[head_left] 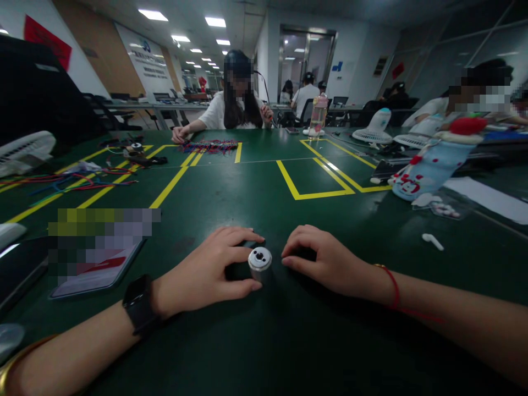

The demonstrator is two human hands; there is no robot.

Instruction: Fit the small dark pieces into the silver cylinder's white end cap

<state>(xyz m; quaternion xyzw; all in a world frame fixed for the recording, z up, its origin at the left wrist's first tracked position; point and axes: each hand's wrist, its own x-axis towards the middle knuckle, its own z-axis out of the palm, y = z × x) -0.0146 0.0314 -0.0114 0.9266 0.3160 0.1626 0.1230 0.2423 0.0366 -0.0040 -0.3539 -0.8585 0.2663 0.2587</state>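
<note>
A small silver metal cylinder stands upright on the green table in front of me. Its flat top has a dark centre hole and smaller holes beside it. My left hand, with a black watch at the wrist, is closed loosely around the cylinder from the left, index finger and thumb at its sides. Just to the right, apart from the cylinder, my right hand rests on the table. Its fingers are curled, thumb and index tips close together, with nothing visible in them. A red string circles that wrist.
A phone-like flat item lies at left, near loose coloured wires. At right are a white earbud and a blue bottle. Yellow tape marks the table. Across it, a person's hand touches a wire bundle.
</note>
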